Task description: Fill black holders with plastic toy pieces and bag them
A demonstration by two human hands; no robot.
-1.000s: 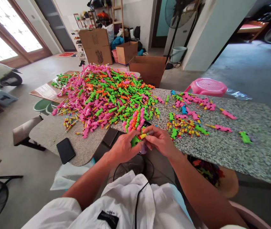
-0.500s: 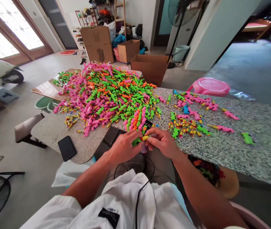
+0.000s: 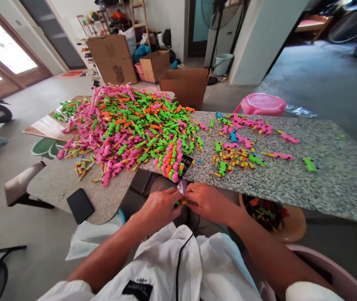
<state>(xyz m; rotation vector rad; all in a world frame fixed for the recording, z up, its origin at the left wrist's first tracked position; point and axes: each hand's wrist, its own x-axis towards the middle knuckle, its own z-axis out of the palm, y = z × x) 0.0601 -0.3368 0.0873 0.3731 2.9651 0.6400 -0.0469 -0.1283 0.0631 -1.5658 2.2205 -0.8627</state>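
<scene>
My left hand and my right hand meet over my lap, just off the table's front edge. Between their fingertips is a small green toy with a yellow tube end. The left fingers pinch its green part, and the right fingers close on the tube side; most of it is hidden. A clear plastic piece shows just above the fingers. Beyond them, rows of pink, orange and green toys stand against a black tray. To the right lie loose yellow tubes among several toys.
A large heap of pink, green and orange toys covers the left of the speckled stone table. A black phone-like slab lies at left. Around it stand an open cardboard box, a pink stool and a toy-filled basin.
Both hands have dropped lower, from the table edge toward my lap, still together on the toy. The camera view has shifted, so the table stands further left and the toy rows show more.
</scene>
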